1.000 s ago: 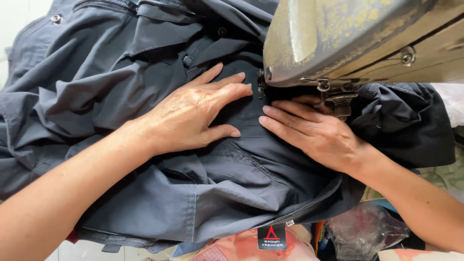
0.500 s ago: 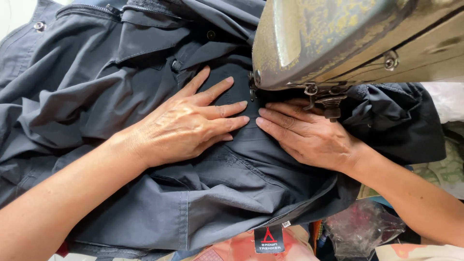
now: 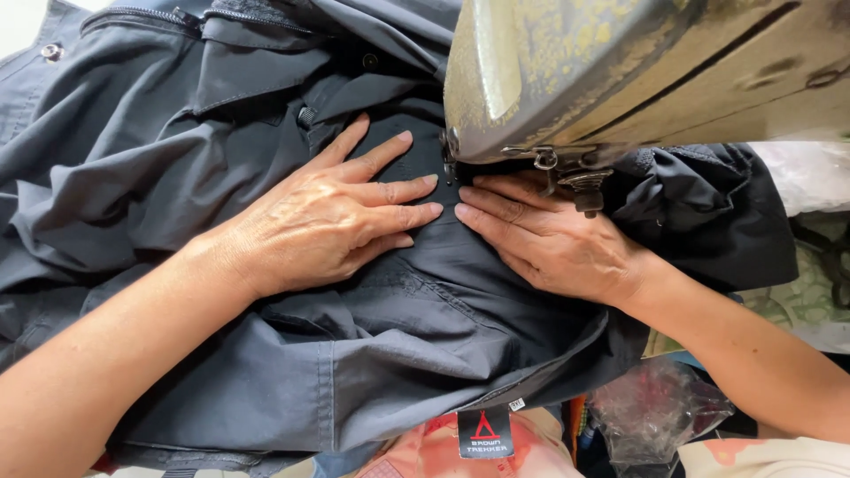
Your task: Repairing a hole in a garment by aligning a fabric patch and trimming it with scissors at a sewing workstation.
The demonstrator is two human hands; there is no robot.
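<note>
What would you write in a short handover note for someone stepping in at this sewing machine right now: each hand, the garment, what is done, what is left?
Left hand: flat, fingers spread, pressing the dark grey garment.
Right hand: flat on the same cloth, fingertips under the sewing machine head, beside the presser foot.
Garment: bunched across the table, label at the near edge.
Done: cloth positioned at the foot.
Left: stitches cannot be seen; check the seam.

Both forearms are showing bare from wrist to elbow, with no sleeves, watch or bracelet covering them. The left hand and the right hand are showing bare too, without gloves or rings, the fingernails looking short and unpainted.
</note>
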